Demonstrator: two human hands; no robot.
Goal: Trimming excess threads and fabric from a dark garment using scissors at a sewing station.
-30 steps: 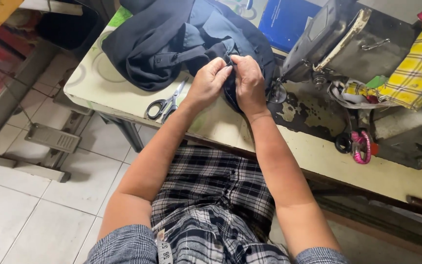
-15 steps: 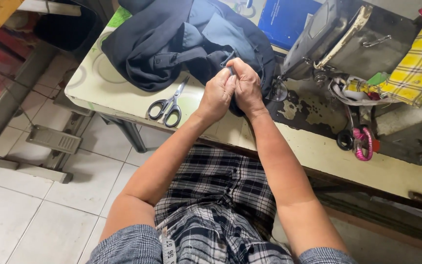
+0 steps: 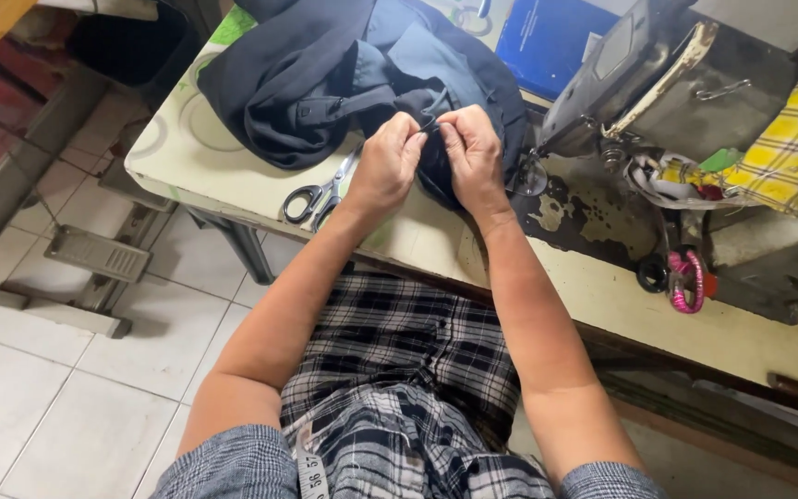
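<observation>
Both hands meet on a fold of the dark garment [image 3: 325, 83]: the left hand [image 3: 388, 171] and right hand [image 3: 471, 159] each have a closed grip pinching the cloth between thumb and fingertips. Keeping the pinches close and the cloth taut looks wise. Scissors [image 3: 320, 196] lie just left of the grip on the table [image 3: 233, 189]; the sewing machine [image 3: 658, 83] stands to the right.

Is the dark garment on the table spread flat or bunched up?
Bunched up. The dark garment lies in a heap of folds on the table, and the left hand and right hand pinch its edge.
</observation>
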